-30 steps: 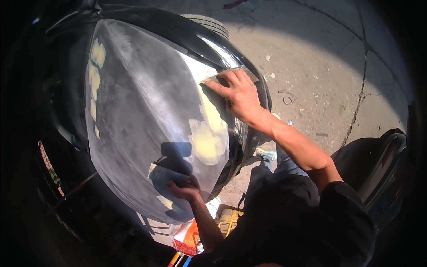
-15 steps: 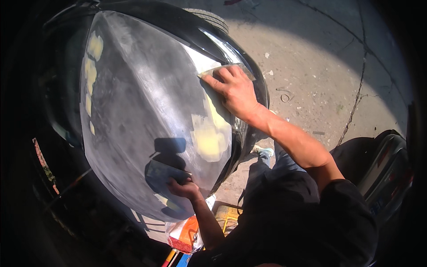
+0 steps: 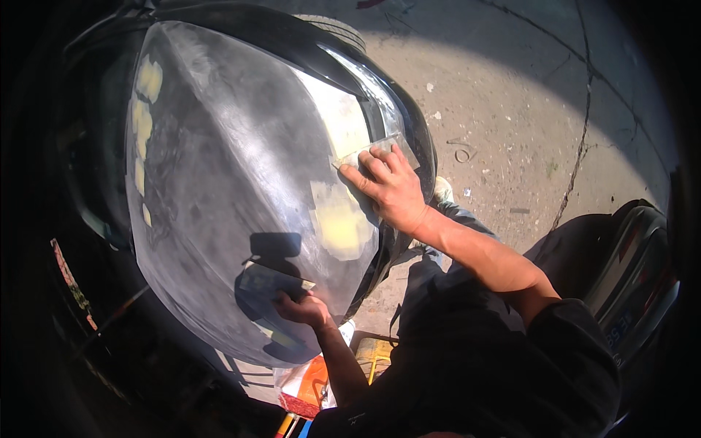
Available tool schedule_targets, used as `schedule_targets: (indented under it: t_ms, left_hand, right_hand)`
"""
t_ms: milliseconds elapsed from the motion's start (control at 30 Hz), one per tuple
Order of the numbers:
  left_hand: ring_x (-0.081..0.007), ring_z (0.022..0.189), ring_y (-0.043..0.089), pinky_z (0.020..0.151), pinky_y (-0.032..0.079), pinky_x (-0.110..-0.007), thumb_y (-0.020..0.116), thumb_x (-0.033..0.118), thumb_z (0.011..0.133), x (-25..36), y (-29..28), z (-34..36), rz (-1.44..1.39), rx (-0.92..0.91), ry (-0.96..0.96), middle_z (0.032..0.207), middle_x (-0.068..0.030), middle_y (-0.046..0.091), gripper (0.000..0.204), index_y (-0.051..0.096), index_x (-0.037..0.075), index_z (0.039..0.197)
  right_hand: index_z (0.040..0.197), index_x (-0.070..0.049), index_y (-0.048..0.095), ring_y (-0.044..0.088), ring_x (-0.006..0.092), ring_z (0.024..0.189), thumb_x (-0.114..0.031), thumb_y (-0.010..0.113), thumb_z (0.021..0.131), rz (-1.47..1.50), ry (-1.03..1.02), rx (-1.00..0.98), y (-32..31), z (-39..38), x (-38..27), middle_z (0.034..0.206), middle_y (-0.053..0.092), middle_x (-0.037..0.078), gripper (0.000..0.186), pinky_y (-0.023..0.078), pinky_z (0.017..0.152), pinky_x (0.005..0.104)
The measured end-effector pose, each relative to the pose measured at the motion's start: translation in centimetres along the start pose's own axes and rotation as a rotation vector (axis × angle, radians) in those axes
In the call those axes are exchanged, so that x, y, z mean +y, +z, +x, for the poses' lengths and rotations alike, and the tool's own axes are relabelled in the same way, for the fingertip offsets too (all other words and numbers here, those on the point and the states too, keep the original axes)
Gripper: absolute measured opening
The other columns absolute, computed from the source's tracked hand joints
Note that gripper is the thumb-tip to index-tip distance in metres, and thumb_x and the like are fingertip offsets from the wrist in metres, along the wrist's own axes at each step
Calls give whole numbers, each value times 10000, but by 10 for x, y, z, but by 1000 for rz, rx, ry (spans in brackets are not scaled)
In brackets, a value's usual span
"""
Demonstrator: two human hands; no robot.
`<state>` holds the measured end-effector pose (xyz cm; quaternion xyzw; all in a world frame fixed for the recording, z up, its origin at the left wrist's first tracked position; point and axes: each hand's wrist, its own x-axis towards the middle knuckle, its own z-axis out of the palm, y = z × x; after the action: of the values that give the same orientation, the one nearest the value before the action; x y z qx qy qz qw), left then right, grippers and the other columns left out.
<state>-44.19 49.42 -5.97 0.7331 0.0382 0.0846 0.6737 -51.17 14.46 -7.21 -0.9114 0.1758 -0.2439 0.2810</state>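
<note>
A sanded grey car hood fills the middle of the view. My right hand is closed on a flat, semi-clear putty spreader, its fingers pressed along the blade at the hood's right edge beside the headlight. A pale strip of putty runs up the edge beyond the spreader. Just nearer lies a cream-yellow putty patch. Low over the near part of the hood, in shadow, my left hand grips the edge of a flat putty board; some of its fingers are hidden.
Several yellowish putty patches line the hood's left side. A tyre shows beyond the fender. Cracked concrete lies to the right, with another vehicle nearby. An orange-and-white bag and yellow object sit by the near end.
My right hand has drawn the spreader toward me along the hood's right edge, uncovering a longer pale putty strip behind it. My left hand and the board have barely moved.
</note>
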Motion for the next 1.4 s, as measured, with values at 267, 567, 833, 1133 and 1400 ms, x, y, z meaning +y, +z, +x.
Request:
schedule_targets:
  t_ms: [267,567,833,1133,1400]
  left_hand:
    - [-317,1143,661,1047,532,-402,592,227,977,-8,-9,5,5,-24,21,1345,-231,603,521,530,-90,1387]
    - [-156,730,588,595,424,-256,544,272,1014,11,28,-3,37,88,16,972,-74,661,301,655,25,1143]
    - [-198,837,653,654,520,-299,547,147,1005,44,32,-19,-80,-180,-120,1011,-118,685,240,600,12,1196]
    - [-236,1219,606,1044,475,-378,509,146,984,113,105,-135,-297,-658,-725,1302,-114,639,511,503,-19,1468]
    - [-168,682,515,607,461,-306,527,253,1028,117,97,-121,-303,-447,-715,882,-50,572,164,569,107,1091]
  right_hand:
    - [1453,-227,612,538,338,1262,-108,675,841,-14,-3,-33,2,-29,-15,1313,574,108,626,402,1110,606]
    - [1392,-252,670,575,313,1245,-76,724,748,-9,14,-24,-4,-55,-28,1278,607,87,670,455,1122,580]
    - [1356,-201,704,601,289,1198,-27,689,785,202,104,-249,-48,-71,-28,1232,635,90,597,483,1057,463]
    - [1514,8,540,580,152,1167,-144,539,1114,1523,590,-157,-144,-43,-66,1317,611,67,428,465,995,279]
    - [1444,-58,634,633,211,1150,-29,561,1055,1106,659,-23,-91,-88,-32,1258,678,118,397,474,1025,300]
